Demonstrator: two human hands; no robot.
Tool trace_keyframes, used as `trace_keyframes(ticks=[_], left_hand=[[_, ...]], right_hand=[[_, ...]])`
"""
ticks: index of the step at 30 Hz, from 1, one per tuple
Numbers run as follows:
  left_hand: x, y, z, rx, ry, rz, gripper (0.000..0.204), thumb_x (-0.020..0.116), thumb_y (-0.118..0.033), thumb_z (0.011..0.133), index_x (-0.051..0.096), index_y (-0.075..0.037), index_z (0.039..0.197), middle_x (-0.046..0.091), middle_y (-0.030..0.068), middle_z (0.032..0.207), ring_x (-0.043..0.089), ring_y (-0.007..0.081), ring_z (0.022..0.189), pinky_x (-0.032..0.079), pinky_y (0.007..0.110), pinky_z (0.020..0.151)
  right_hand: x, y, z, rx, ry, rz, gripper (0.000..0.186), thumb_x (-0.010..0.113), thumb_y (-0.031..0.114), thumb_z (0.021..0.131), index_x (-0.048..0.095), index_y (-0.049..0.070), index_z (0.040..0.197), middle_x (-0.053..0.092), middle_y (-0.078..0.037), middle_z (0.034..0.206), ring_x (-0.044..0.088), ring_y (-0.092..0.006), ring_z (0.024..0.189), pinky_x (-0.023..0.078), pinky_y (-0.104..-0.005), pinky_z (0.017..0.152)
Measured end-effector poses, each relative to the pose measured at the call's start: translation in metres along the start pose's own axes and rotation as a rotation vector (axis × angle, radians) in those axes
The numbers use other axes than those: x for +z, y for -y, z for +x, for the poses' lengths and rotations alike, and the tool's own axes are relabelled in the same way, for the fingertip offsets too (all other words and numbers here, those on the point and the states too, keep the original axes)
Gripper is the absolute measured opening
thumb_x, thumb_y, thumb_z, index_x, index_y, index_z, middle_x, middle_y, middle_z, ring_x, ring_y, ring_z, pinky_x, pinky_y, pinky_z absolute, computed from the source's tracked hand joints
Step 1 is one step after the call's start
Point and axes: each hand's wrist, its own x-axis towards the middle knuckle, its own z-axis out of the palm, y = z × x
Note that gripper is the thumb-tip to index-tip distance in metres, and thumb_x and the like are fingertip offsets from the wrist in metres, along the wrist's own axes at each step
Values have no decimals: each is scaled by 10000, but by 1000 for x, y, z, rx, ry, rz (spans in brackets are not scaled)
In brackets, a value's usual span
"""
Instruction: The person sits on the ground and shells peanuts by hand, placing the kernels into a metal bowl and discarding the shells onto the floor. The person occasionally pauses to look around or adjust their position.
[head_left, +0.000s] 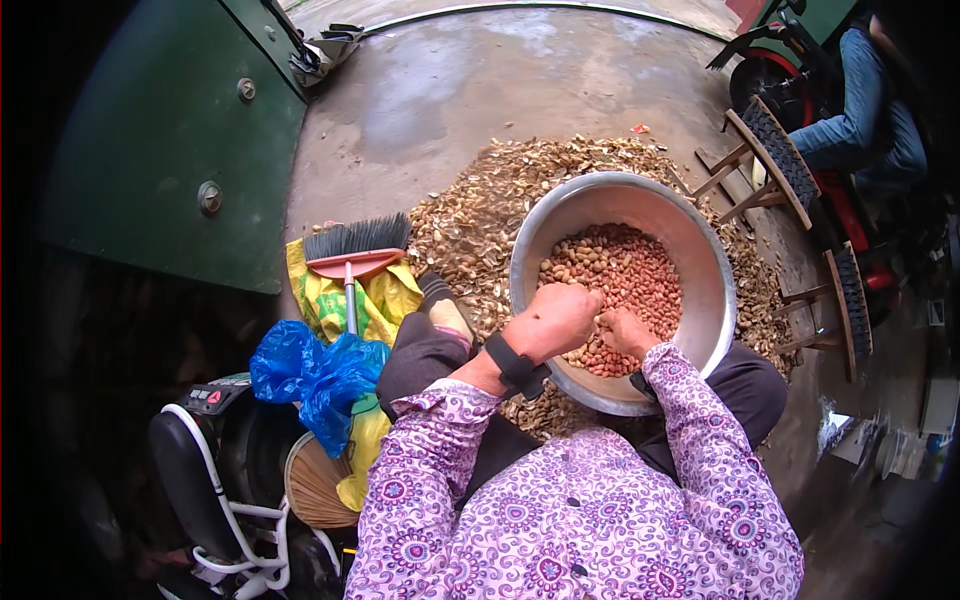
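A wide metal basin (716, 262) sits between my legs, holding red shelled peanuts (650, 285) and, at its left side, paler peanuts in their shells (575, 262). Over the near part of the basin my left hand (562, 314) is closed, its fingertips pinched together. Close to it, on the right, my right hand (627, 332) is closed too, fingers curled inward. The two sets of fingertips almost meet. Whatever they hold is too small and too covered to make out. Dark bands circle both wrists.
Broken peanut shells (465, 235) lie heaped around the basin. To the left are a broom (357, 248), a yellow sack (300, 275), a blue plastic bag (305, 370) and a green door (180, 150). Woven-topped stools (775, 155) and a person in jeans (855, 110) are at right.
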Motion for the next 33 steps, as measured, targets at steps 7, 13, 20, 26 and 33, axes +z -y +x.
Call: trace_keyframes(ticks=[7,13,20,26,33], left_hand=[[5,2,5,134,-521,327,166,520,-95,642,511,-47,800,499,125,857,487,252,758,377,344,595],[12,4,7,173,-622,482,137,508,-97,626,505,-51,755,456,90,791,458,222,746,356,328,572],[14,2,3,183,-547,316,157,511,-111,640,527,-42,779,458,85,786,454,227,741,360,333,573],[12,-4,7,148,-344,44,262,603,-160,642,563,-35,868,509,120,895,500,282,846,418,379,688],[0,-19,22,182,-193,-364,292,572,-225,720,582,-31,938,578,174,856,555,329,811,448,390,715]], right_hand=[[13,8,5,-86,-38,45,316,571,100,662,552,20,967,582,-206,846,549,-343,848,432,-391,768],[25,3,4,-39,-42,105,228,556,146,676,571,23,868,589,-215,816,564,-353,806,439,-404,718],[16,16,0,4,-31,60,198,594,141,657,632,32,817,611,-180,782,589,-306,777,457,-368,724],[-50,19,-2,61,111,310,148,567,138,741,620,28,826,591,-52,646,546,-118,605,449,-279,561],[-166,65,-44,145,40,819,193,517,200,830,593,23,845,579,-12,715,531,-74,637,438,-218,586]])
